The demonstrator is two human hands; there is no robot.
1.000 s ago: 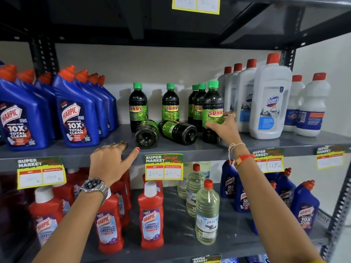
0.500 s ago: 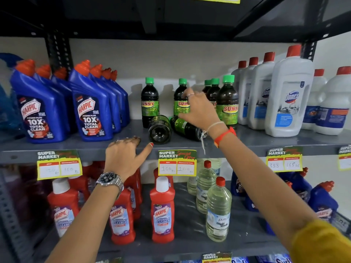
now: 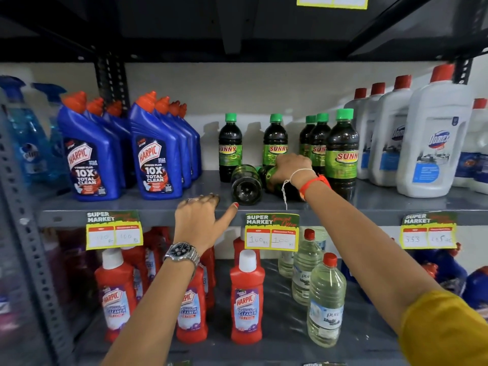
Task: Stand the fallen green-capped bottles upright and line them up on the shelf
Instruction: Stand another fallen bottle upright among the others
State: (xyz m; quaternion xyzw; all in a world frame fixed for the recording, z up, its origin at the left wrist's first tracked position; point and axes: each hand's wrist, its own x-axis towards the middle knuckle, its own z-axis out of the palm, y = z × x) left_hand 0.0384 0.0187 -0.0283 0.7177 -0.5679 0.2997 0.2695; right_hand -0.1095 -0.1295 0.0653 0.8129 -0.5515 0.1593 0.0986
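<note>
Two dark green-capped bottles lie on their sides on the grey shelf [image 3: 383,204]. The left fallen bottle [image 3: 245,184] points its base at me. My right hand [image 3: 291,169] is closed over the right fallen bottle [image 3: 266,175], most of which is hidden under the hand and wrist. Upright green-capped bottles stand behind: one at the left [image 3: 230,146], one in the middle [image 3: 275,140], and a row at the right led by the front bottle [image 3: 342,151]. My left hand [image 3: 203,220] rests on the shelf's front edge, fingers spread, holding nothing.
Blue Harpic bottles [image 3: 155,157] stand to the left, white Domex bottles [image 3: 433,151] to the right. Price tags [image 3: 272,231] hang on the shelf edge. The lower shelf carries red Harpic bottles [image 3: 247,299] and clear bottles [image 3: 326,302]. A steel upright [image 3: 23,207] is at the left.
My right hand has moved left from the front upright bottle, then down onto the right fallen bottle and closed on it. My left hand stays on the shelf edge.
</note>
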